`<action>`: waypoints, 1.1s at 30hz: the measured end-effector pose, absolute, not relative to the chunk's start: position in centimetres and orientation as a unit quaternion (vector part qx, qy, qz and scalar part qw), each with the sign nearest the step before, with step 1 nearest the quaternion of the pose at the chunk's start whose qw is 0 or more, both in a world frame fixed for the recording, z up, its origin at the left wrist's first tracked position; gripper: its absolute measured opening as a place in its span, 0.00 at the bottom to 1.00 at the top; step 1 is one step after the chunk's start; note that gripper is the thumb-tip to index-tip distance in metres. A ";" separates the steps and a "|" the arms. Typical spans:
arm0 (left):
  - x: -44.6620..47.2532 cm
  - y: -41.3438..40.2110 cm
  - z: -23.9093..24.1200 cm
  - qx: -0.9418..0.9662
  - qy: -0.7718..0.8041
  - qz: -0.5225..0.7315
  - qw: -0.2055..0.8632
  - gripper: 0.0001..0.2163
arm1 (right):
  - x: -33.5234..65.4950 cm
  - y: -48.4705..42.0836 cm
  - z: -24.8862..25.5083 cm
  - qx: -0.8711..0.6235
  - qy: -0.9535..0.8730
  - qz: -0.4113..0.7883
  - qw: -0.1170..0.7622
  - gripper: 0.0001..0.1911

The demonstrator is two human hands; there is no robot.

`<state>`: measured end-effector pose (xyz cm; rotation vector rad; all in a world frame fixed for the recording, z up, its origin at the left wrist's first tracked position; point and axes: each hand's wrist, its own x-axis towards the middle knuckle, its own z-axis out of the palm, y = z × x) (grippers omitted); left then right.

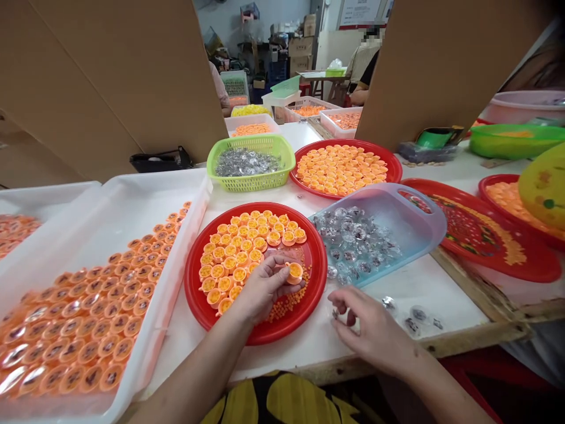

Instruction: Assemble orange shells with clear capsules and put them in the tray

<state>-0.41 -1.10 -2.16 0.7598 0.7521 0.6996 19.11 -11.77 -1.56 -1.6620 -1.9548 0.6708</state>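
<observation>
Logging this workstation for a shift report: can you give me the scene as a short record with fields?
left hand: pinches a small orange plastic cup above the round red plastic tray
right hand: fingertips at a small clear plastic lid on the white table; grip unclear
red tray contents: rows of orange cups, loose orange beads
pale blue translucent tray: heaped clear lids
white rectangular tray: rows of covered orange cups
green plastic basket: clear pieces

Two hands (265, 285) (375, 330), four red trays (273, 334) (394, 166) (521, 268) (498, 176), one green basket (251, 179).
</observation>
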 end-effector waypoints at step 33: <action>-0.4 -2.4 -2.4 0.335 0.252 0.375 0.827 0.13 | 16.2 -7.1 1.8 -0.527 -0.744 0.179 0.369 0.10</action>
